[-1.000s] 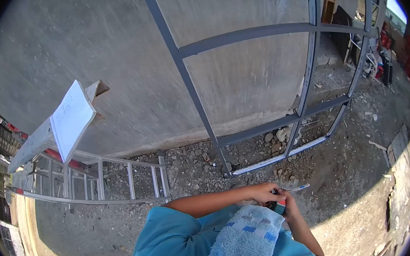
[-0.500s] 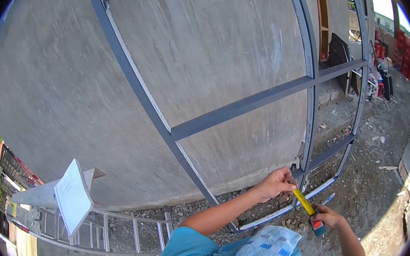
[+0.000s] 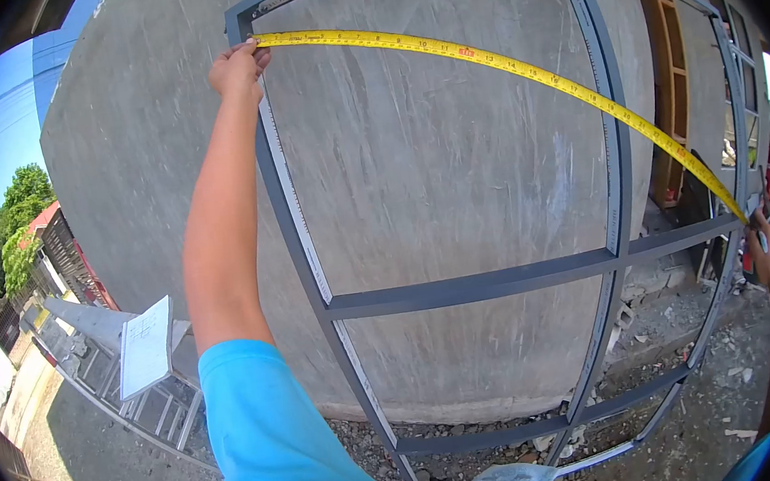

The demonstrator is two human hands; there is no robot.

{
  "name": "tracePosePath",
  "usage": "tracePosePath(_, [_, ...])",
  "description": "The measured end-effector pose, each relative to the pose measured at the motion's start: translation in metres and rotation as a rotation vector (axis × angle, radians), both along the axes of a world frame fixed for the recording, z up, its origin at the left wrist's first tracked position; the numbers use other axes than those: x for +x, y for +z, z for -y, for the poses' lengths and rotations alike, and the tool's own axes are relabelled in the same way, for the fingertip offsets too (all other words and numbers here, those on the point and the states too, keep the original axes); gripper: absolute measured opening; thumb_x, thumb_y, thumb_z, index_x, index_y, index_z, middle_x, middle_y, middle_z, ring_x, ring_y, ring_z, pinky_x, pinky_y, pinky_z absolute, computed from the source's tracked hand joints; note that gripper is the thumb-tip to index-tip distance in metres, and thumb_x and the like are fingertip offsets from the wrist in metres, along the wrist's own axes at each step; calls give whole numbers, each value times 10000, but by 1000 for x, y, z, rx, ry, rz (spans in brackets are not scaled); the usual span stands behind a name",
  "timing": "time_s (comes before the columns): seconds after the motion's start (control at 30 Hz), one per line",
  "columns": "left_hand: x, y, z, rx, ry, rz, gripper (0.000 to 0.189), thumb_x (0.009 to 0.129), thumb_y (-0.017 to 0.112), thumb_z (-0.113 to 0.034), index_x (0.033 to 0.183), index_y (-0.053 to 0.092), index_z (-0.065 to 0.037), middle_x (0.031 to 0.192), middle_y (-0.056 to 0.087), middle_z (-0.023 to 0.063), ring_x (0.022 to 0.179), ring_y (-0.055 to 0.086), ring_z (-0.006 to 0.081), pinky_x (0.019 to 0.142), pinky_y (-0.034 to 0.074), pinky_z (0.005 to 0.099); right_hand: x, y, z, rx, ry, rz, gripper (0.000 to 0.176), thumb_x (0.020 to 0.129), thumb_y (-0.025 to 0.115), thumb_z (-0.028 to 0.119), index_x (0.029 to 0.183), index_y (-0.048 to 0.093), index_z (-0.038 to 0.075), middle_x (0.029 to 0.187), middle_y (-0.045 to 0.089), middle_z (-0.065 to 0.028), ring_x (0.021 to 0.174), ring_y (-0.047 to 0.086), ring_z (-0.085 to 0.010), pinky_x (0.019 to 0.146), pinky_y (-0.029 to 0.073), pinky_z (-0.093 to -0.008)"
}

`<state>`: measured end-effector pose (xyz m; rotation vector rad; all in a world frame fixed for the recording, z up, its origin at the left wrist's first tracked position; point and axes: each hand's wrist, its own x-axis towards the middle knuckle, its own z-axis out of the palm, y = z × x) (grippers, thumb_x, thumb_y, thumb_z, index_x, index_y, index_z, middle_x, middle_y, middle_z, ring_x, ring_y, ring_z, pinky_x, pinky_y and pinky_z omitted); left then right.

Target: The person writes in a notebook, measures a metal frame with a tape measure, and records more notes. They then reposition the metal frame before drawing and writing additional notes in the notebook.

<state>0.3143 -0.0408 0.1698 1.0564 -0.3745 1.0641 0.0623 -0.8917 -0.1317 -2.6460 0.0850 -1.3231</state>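
A yellow tape measure (image 3: 467, 53) stretches in a bowed line across the upper part of a dark grey metal frame (image 3: 473, 288). My left hand (image 3: 239, 71) pinches its end against the frame's left upright, just below the top corner. At the far right, my right hand (image 3: 764, 246) is closed around the other end of the tape, beside the frame's right upright. The tape's case is mostly hidden by the fingers there. A slim pale object, perhaps a pen, shows in the same hand.
Behind the frame stands a grey plastered wall (image 3: 434, 171). At the lower left, a paper sheet with a drawing (image 3: 147, 349) rests by a metal ladder (image 3: 165, 415). Wooden shelving (image 3: 668, 74) is at right, and rubble (image 3: 669, 306) covers the ground.
The tape has been pulled out from a short length to a long one. My left hand has moved up to the left upright, my right hand out to the right. The view has lifted.
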Motion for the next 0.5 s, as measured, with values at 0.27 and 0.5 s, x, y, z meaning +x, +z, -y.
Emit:
tracePosePath(0.27, [55, 53, -57, 111, 542, -135, 244, 774, 764, -163, 876, 640, 22, 671, 620, 59, 506, 547, 102, 435, 424, 216, 85, 223, -112, -216, -288, -45, 330, 884, 479, 233, 1012, 608, -43, 872, 621, -258, 861, 605, -403, 780, 459, -471])
tracePosePath(0.5, [81, 53, -106, 305, 726, -126, 289, 819, 736, -323, 875, 648, -53, 735, 601, -11, 581, 477, 59, 518, 394, 217, 117, 296, -172, -516, -578, -76, 283, 793, 541, 209, 937, 715, 39, 969, 690, -172, 935, 664, -292, 785, 523, -399])
